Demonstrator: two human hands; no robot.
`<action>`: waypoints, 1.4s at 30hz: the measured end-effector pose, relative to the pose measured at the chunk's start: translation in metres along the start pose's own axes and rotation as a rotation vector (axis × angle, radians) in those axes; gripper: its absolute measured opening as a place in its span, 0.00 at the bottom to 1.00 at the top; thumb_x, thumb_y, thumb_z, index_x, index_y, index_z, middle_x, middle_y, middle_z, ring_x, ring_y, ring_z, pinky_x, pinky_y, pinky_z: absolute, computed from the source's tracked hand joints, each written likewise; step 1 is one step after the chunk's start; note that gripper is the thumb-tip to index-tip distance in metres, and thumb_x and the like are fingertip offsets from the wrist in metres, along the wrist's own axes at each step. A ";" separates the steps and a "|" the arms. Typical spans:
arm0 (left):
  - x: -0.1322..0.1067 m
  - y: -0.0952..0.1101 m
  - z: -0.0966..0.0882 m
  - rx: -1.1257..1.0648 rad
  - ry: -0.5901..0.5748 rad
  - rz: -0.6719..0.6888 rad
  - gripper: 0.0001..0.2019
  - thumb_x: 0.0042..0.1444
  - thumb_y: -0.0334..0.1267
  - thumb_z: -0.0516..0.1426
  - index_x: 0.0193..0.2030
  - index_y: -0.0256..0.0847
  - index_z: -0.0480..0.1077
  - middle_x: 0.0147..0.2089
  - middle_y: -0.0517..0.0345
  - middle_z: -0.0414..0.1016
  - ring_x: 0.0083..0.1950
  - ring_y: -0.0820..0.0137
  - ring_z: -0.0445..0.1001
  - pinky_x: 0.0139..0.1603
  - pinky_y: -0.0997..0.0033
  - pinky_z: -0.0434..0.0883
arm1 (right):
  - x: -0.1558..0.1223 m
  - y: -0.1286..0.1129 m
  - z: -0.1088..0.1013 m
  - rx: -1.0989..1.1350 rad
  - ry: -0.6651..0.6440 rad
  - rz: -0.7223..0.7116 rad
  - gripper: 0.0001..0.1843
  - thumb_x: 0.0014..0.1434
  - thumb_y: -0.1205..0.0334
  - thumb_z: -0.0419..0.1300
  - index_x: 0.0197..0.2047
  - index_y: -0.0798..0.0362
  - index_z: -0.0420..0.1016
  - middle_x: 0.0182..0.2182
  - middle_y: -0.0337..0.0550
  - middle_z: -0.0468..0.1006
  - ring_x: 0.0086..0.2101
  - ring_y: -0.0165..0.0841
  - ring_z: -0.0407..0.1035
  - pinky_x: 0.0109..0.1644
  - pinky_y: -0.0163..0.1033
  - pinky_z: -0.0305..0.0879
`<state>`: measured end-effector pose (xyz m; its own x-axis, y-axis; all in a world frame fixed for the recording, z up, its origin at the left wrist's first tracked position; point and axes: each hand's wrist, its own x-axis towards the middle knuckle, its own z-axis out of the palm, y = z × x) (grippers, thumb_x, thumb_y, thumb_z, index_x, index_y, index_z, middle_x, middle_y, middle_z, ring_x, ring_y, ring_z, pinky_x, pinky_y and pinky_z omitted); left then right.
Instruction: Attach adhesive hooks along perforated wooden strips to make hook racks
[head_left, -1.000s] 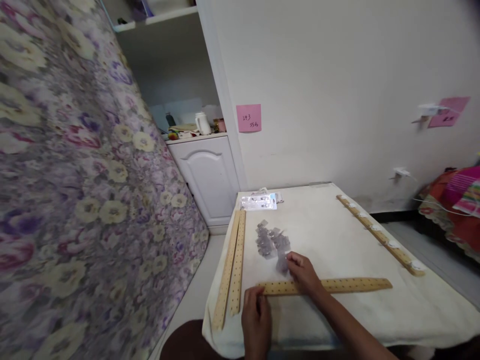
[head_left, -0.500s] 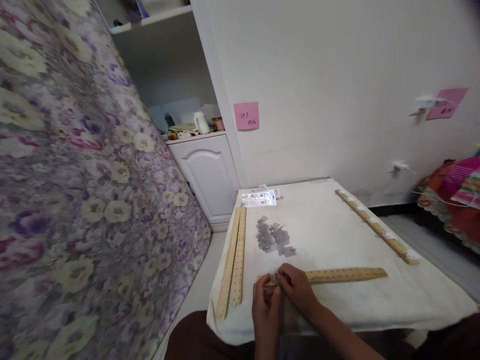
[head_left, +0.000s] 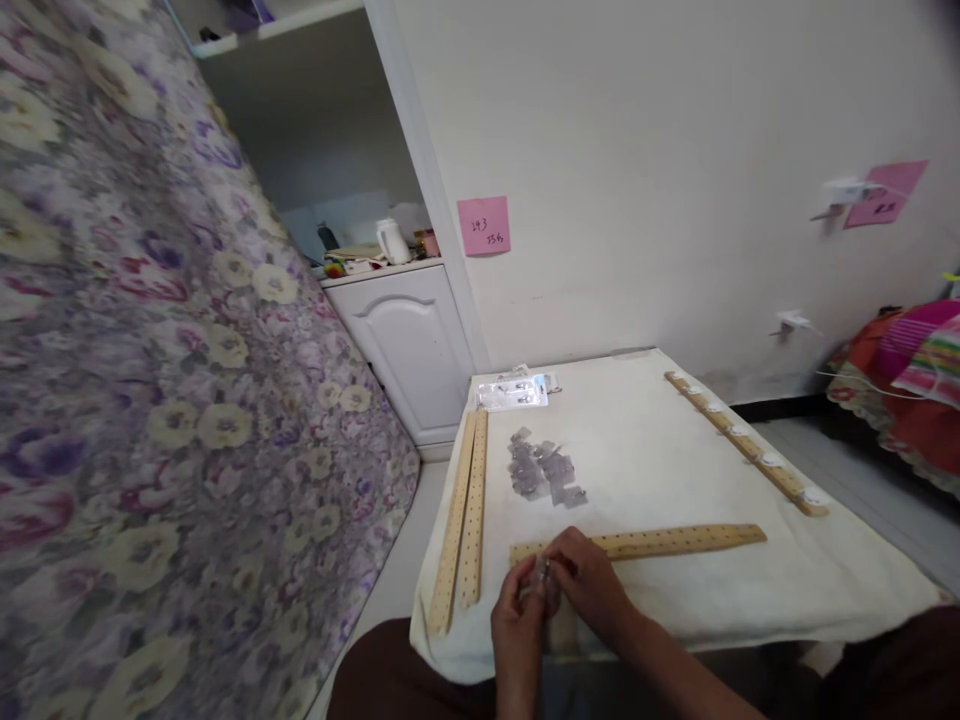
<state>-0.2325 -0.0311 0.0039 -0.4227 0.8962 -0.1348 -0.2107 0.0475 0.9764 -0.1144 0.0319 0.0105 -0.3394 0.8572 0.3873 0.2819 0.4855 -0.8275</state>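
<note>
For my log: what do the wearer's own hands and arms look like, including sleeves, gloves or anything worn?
The left hand and right hand are ungloved, with no watch or bracelet visible. No sleeves show on the visible forearms. Rings are too small to tell. Plain dark brown cloth covers the leg.

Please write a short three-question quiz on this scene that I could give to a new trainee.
1. What do the left hand and right hand hold together?
A) a white jug
B) a small see-through item
C) a pink note

2. How many dotted strips lie along the left side of the pale cloth?

3. True or false: the grey packets are stacked on one of those strips.

Key: 1. B. 2. Two. 3. False; they lie on the pale cloth.
</note>
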 end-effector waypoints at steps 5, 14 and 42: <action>-0.001 -0.005 0.000 -0.068 -0.004 -0.063 0.28 0.38 0.47 0.67 0.46 0.38 0.72 0.35 0.53 0.78 0.26 0.73 0.73 0.26 0.75 0.69 | 0.001 0.002 0.000 0.054 0.017 0.105 0.08 0.48 0.73 0.54 0.30 0.53 0.71 0.28 0.38 0.71 0.29 0.30 0.66 0.34 0.34 0.61; -0.004 0.003 0.004 -0.102 -0.030 -0.061 0.27 0.35 0.48 0.68 0.42 0.37 0.74 0.42 0.45 0.79 0.42 0.58 0.77 0.39 0.63 0.75 | -0.001 -0.006 -0.003 0.098 0.000 0.187 0.12 0.46 0.72 0.55 0.35 0.53 0.73 0.27 0.38 0.72 0.27 0.30 0.65 0.33 0.34 0.62; -0.003 -0.004 -0.032 0.671 0.106 0.457 0.13 0.58 0.38 0.50 0.48 0.40 0.67 0.46 0.50 0.71 0.49 0.64 0.70 0.52 0.61 0.68 | 0.063 0.015 0.024 -0.113 -0.266 0.223 0.11 0.51 0.69 0.51 0.34 0.53 0.74 0.29 0.41 0.77 0.32 0.32 0.69 0.36 0.33 0.58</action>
<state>-0.2584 -0.0485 -0.0048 -0.4275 0.8461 0.3183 0.5605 -0.0282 0.8277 -0.1525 0.0893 0.0124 -0.4761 0.8765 0.0710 0.4679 0.3209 -0.8235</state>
